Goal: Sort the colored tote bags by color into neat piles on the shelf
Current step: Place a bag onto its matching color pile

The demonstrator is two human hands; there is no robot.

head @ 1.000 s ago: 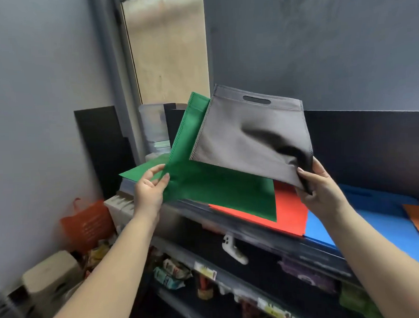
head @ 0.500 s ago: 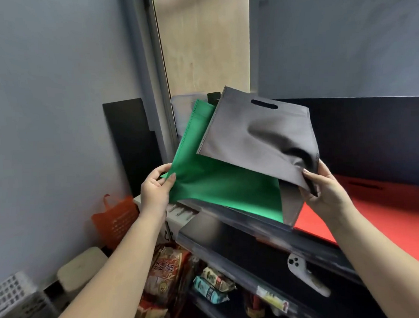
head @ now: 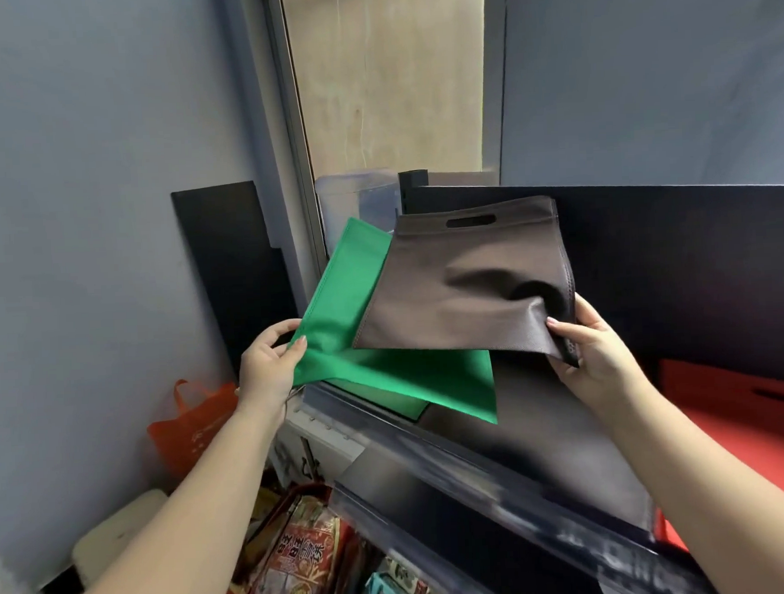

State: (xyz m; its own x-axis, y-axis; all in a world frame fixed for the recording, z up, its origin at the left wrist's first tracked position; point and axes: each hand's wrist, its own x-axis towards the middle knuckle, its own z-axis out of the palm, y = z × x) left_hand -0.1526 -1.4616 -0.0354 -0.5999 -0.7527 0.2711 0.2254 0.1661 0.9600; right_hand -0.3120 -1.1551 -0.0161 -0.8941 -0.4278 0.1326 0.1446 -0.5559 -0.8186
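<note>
Your left hand (head: 267, 369) pinches the green bag (head: 384, 369). Your right hand (head: 594, 351) pinches the brown bag (head: 462, 293), above the shelf (head: 457, 487).

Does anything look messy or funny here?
Yes. The brown bag is crumpled where the right hand pinches its corner, and it sits crooked over the green bag held by the left hand. Nothing looks torn.
</note>
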